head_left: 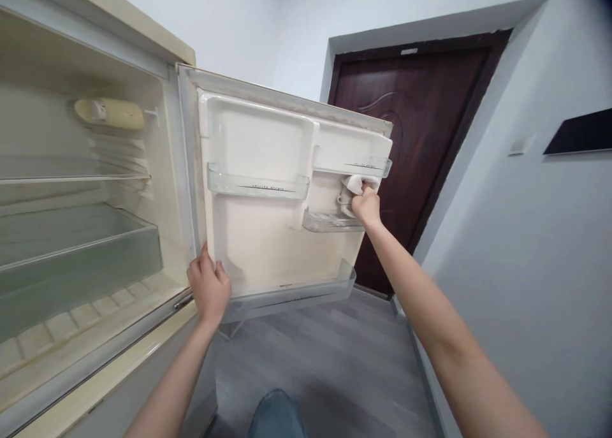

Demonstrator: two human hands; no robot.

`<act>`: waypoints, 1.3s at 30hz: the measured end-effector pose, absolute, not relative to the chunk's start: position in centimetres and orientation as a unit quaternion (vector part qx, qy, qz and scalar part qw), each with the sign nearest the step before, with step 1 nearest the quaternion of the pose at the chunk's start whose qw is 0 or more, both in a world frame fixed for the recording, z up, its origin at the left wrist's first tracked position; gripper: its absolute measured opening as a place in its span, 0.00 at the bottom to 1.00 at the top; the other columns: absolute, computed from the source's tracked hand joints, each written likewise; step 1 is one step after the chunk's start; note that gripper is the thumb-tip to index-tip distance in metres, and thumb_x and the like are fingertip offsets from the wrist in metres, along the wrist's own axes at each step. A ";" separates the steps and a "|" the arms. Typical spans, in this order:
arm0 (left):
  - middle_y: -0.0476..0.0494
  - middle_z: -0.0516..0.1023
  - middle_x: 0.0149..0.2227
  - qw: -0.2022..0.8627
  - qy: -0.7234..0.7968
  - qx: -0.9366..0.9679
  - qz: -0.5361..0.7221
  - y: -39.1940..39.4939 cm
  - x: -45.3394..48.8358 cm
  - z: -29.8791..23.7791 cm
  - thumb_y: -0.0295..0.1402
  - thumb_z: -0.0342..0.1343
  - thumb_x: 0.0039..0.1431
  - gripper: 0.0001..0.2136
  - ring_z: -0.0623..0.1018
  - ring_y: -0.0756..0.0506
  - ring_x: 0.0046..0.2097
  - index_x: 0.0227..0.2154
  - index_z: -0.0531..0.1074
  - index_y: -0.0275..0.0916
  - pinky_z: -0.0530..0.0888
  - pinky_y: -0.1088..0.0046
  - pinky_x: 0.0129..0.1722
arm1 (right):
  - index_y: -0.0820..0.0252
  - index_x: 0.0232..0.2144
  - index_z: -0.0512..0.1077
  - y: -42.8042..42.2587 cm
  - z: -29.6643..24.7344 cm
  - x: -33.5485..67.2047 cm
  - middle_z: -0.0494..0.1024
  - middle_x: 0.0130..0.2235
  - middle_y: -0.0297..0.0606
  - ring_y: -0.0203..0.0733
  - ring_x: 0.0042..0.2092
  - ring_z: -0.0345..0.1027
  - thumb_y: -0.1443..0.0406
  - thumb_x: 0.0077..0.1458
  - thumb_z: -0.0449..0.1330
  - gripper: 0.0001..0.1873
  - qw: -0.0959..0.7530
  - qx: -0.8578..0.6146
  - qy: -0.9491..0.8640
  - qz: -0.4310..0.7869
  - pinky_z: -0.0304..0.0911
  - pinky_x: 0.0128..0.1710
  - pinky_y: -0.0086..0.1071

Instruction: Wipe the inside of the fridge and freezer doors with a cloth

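The refrigerator door [258, 247] stands wide open, its white inner side facing me. My left hand [210, 288] holds the lower hinge-side edge of this door, with the thumb on the inner face and some fingertips hidden at the edge. A crumpled white cloth [354, 184] is bunched in my closed right hand [367, 205]. That hand is at the outer part of the door, between the upper right door shelf [351, 164] and the small shelf [329, 221] beneath it. Part of the cloth hangs down toward the lower one.
At the left is the refrigerator interior with a glass shelf [71, 170], a clear drawer [86, 253] and a yellowish lamp cover [112, 113]. Other door shelves [258, 186] stick out. Behind are a dark red door [411, 125] and, at the right, a wall [516, 253]. My knee [276, 416] shows below.
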State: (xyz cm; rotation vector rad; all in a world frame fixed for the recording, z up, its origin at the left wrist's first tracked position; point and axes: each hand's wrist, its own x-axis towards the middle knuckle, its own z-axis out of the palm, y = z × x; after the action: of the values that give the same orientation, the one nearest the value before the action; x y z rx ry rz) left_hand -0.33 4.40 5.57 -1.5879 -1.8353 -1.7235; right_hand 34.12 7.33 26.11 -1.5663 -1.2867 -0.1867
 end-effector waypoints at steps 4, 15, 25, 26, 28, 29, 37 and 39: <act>0.24 0.73 0.49 0.076 -0.611 -0.527 -0.586 4.4 -0.3 5.4 0.35 0.45 0.62 0.29 0.72 0.30 0.53 0.65 0.58 0.29 0.70 0.46 0.56 | 0.60 0.43 0.77 7.4 26.3 31.7 0.82 0.41 0.46 0.53 0.51 0.75 0.75 0.47 0.52 0.23 0.526 -0.634 -0.564 -0.054 0.65 0.55 0.44; 0.22 0.72 0.49 0.083 -0.611 -0.530 -0.582 4.6 -0.1 5.5 0.35 0.45 0.63 0.28 0.72 0.29 0.53 0.64 0.59 0.29 0.70 0.45 0.55 | 0.56 0.18 0.70 7.6 26.0 27.5 0.79 0.28 0.40 0.54 0.42 0.75 0.76 0.43 0.57 0.11 0.423 -0.593 -0.684 0.041 0.67 0.47 0.41; 0.26 0.72 0.49 0.072 -0.606 -0.531 -0.588 4.3 -0.5 5.5 0.35 0.45 0.62 0.28 0.72 0.31 0.54 0.64 0.59 0.30 0.70 0.48 0.57 | 0.59 0.23 0.76 8.3 28.0 34.2 0.80 0.30 0.49 0.56 0.44 0.76 0.72 0.45 0.62 0.05 0.241 -0.724 -0.638 -0.106 0.69 0.46 0.41; 0.26 0.72 0.49 0.071 -0.606 -0.532 -0.588 4.2 -0.5 5.5 0.35 0.45 0.62 0.28 0.72 0.31 0.54 0.65 0.59 0.31 0.70 0.48 0.57 | 0.61 0.25 0.77 8.0 28.2 34.8 0.80 0.30 0.50 0.57 0.43 0.76 0.72 0.46 0.61 0.05 0.230 -0.731 -0.631 -0.121 0.70 0.44 0.41; 0.26 0.72 0.49 0.070 -0.603 -0.533 -0.589 4.1 -0.6 5.6 0.35 0.45 0.63 0.28 0.72 0.31 0.54 0.65 0.59 0.30 0.70 0.48 0.57 | 0.63 0.28 0.78 6.9 28.6 35.3 0.80 0.31 0.52 0.57 0.42 0.76 0.72 0.49 0.58 0.08 0.237 -0.727 -0.626 -0.152 0.69 0.42 0.41; 0.26 0.73 0.49 0.071 -0.602 -0.534 -0.590 4.1 -0.6 5.6 0.35 0.45 0.63 0.28 0.72 0.31 0.54 0.65 0.59 0.30 0.70 0.48 0.57 | 0.64 0.29 0.79 6.1 28.7 35.1 0.80 0.32 0.53 0.57 0.42 0.76 0.73 0.50 0.57 0.09 0.252 -0.718 -0.626 -0.170 0.69 0.41 0.41; 0.25 0.73 0.49 0.080 -0.601 -0.538 -0.586 4.2 -0.7 5.3 0.34 0.45 0.63 0.28 0.73 0.31 0.54 0.65 0.58 0.31 0.71 0.48 0.56 | 0.59 0.23 0.76 2.7 27.9 28.8 0.77 0.26 0.38 0.44 0.31 0.71 0.65 0.54 0.62 0.09 0.257 -0.635 -0.729 -0.002 0.64 0.35 0.34; 0.25 0.73 0.49 0.083 -0.599 -0.542 -0.584 4.1 -0.7 5.3 0.34 0.45 0.63 0.28 0.73 0.31 0.53 0.65 0.58 0.30 0.71 0.48 0.56 | 0.58 0.24 0.76 2.9 27.8 28.5 0.77 0.27 0.36 0.42 0.31 0.70 0.65 0.54 0.61 0.08 0.327 -0.614 -0.718 0.034 0.64 0.35 0.33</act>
State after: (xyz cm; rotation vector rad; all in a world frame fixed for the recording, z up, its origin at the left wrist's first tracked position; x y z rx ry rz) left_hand -0.73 4.11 5.31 -1.6166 -1.7889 -1.7423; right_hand 28.46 2.89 27.77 -1.6076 -1.8800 0.0882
